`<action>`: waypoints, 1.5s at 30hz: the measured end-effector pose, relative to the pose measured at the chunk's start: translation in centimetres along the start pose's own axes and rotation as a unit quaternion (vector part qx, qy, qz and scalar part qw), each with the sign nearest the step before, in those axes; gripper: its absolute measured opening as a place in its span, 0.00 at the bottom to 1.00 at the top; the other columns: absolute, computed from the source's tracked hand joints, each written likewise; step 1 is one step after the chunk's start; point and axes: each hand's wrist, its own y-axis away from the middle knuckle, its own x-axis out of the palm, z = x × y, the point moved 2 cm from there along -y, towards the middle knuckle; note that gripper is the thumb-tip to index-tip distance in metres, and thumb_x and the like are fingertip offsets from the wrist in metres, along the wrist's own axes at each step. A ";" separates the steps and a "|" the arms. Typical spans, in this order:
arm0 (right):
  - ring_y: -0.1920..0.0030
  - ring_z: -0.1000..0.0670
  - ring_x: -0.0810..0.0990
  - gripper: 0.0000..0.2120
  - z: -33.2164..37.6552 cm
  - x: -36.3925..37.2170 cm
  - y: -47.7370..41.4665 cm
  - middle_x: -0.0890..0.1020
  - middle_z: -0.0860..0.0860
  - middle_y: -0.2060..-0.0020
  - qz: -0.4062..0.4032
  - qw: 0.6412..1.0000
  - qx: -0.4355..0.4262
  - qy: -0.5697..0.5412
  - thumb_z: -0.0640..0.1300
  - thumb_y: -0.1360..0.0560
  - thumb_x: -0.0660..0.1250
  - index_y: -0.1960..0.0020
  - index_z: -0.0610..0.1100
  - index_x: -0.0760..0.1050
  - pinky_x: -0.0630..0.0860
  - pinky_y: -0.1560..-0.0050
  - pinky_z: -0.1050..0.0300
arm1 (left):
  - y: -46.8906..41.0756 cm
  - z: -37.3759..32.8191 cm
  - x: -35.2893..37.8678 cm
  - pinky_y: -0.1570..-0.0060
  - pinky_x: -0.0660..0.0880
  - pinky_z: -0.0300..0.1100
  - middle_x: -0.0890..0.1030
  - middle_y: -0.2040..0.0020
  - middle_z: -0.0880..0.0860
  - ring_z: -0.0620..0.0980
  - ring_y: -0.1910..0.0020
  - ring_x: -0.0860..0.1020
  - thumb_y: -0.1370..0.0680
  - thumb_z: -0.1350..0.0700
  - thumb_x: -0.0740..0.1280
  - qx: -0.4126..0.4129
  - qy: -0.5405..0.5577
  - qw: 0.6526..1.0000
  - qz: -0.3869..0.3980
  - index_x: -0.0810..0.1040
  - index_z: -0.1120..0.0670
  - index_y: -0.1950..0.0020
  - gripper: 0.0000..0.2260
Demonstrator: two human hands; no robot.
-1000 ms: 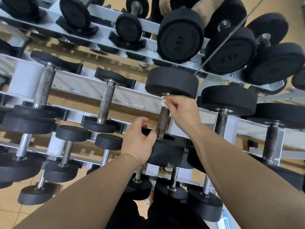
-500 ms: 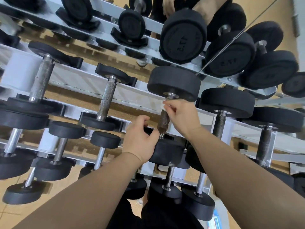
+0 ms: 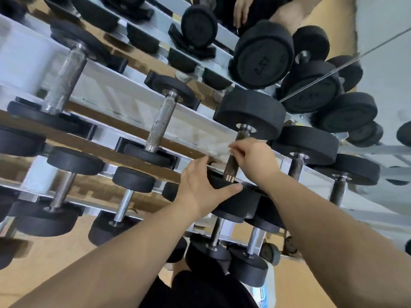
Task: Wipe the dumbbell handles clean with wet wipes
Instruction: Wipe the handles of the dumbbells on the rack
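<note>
With the right hand (image 3: 251, 156) pinching the wet wipe (image 3: 230, 149), only a white sliver showing, round the upper dumbbell handle (image 3: 231, 167) on the middle tier of the rack (image 3: 124, 94), and the left hand (image 3: 198, 185) spread over the near head (image 3: 235, 207) at 7 o'clock, thumb across its rim, best to wrap the wipe fully round and draw it toward 6 o'clock while twisting, right down to the collar. Tight at 12 o'clock under the far head (image 3: 249, 110) and at 3 o'clock beside the neighbouring dumbbell (image 3: 304, 143); more open at 9 o'clock along the rack, next handle (image 3: 160, 123) well apart.
</note>
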 end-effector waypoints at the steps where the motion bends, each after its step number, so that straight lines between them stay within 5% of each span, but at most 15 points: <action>1: 0.49 0.45 0.82 0.09 0.3 0.0 0.6 0.85 0.47 0.49 0.051 0.998 -0.042 0.009 0.44 0.21 0.68 0.44 0.45 0.84 0.76 0.47 0.54 | 0.4 0.3 0.0 0.22 0.56 0.48 0.58 0.20 0.51 0.52 0.21 0.55 0.33 0.29 0.72 -0.007 0.004 1.000 0.023 0.52 0.52 0.18 0.54; 5: 0.50 0.45 0.82 0.09 1.0 -0.2 0.9 0.85 0.48 0.50 0.183 0.972 -0.136 0.058 0.44 0.22 0.68 0.45 0.46 0.85 0.78 0.49 0.50 | 0.4 0.6 -0.2 0.22 0.56 0.50 0.51 0.17 0.50 0.52 0.19 0.51 0.36 0.28 0.74 -0.024 0.032 0.996 0.074 0.44 0.51 0.17 0.61; 9: 0.54 0.40 0.82 0.09 0.3 -0.9 -2.5 0.83 0.46 0.53 0.054 0.983 -0.032 0.173 0.46 0.20 0.63 0.47 0.47 0.82 0.79 0.54 0.47 | 0.0 0.5 -0.5 0.23 0.59 0.53 0.51 0.17 0.50 0.55 0.19 0.53 0.40 0.27 0.76 -0.058 0.032 0.992 0.110 0.41 0.50 0.17 0.65; 12: 0.51 0.42 0.83 0.10 0.4 -1.3 -2.3 0.86 0.47 0.51 -0.041 0.994 0.054 0.080 0.46 0.21 0.66 0.44 0.48 0.84 0.79 0.50 0.47 | -0.3 0.7 -0.7 0.24 0.62 0.55 0.53 0.17 0.51 0.57 0.20 0.54 0.43 0.26 0.76 -0.080 0.031 0.989 0.121 0.38 0.49 0.18 0.68; 19: 0.55 0.53 0.83 0.05 0.9 -0.5 2.0 0.86 0.53 0.55 0.155 0.986 -0.033 -0.048 0.45 0.24 0.73 0.49 0.50 0.86 0.78 0.52 0.57 | -0.6 0.9 -0.7 0.27 0.67 0.53 0.59 0.19 0.53 0.56 0.22 0.59 0.46 0.24 0.74 -0.078 0.021 0.988 0.128 0.39 0.49 0.18 0.69; 22: 0.56 0.46 0.83 0.06 0.6 -0.1 0.0 0.86 0.51 0.57 0.067 0.997 -0.043 0.022 0.47 0.22 0.69 0.51 0.49 0.85 0.79 0.56 0.51 | -0.5 0.9 -0.7 0.27 0.66 0.54 0.58 0.19 0.53 0.57 0.21 0.59 0.45 0.24 0.74 -0.081 0.018 0.988 0.133 0.39 0.49 0.18 0.69; 26: 0.55 0.42 0.83 0.08 -0.2 -1.2 -2.8 0.86 0.48 0.56 -0.061 0.996 0.050 0.041 0.47 0.21 0.67 0.46 0.49 0.84 0.80 0.54 0.47 | -0.6 0.6 -0.9 0.26 0.64 0.54 0.57 0.18 0.53 0.57 0.20 0.57 0.43 0.25 0.75 -0.081 0.009 0.987 0.137 0.39 0.49 0.18 0.68; 32: 0.53 0.48 0.84 0.07 -0.1 0.3 2.3 0.87 0.50 0.53 0.060 0.995 -0.059 -0.055 0.42 0.25 0.73 0.47 0.47 0.86 0.79 0.51 0.54 | -0.8 0.5 -1.0 0.24 0.61 0.51 0.55 0.18 0.53 0.54 0.20 0.55 0.43 0.26 0.76 -0.072 -0.002 0.987 0.140 0.40 0.51 0.17 0.68; 35: 0.53 0.49 0.84 0.07 -1.0 0.6 2.1 0.87 0.52 0.53 0.040 0.993 -0.079 -0.072 0.45 0.24 0.72 0.47 0.50 0.85 0.80 0.52 0.54 | -0.7 0.2 -1.0 0.24 0.62 0.50 0.56 0.18 0.51 0.53 0.20 0.56 0.42 0.28 0.77 -0.081 -0.004 0.987 0.138 0.40 0.49 0.17 0.66; 41: 0.51 0.47 0.83 0.08 -3.2 0.4 -0.8 0.86 0.51 0.52 -0.134 0.972 0.100 -0.162 0.44 0.22 0.68 0.44 0.49 0.84 0.78 0.47 0.54 | -0.6 -0.2 -1.3 0.24 0.63 0.49 0.58 0.18 0.48 0.50 0.21 0.58 0.47 0.25 0.75 -0.115 0.022 0.982 0.150 0.37 0.46 0.18 0.70; 45: 0.61 0.58 0.78 0.06 -3.4 1.1 2.0 0.80 0.62 0.62 -0.009 0.952 0.083 -0.295 0.40 0.22 0.69 0.48 0.48 0.83 0.75 0.53 0.59 | -0.3 -1.0 -1.6 0.26 0.66 0.49 0.62 0.20 0.47 0.50 0.23 0.64 0.53 0.20 0.72 -0.135 0.008 0.980 0.149 0.39 0.45 0.18 0.74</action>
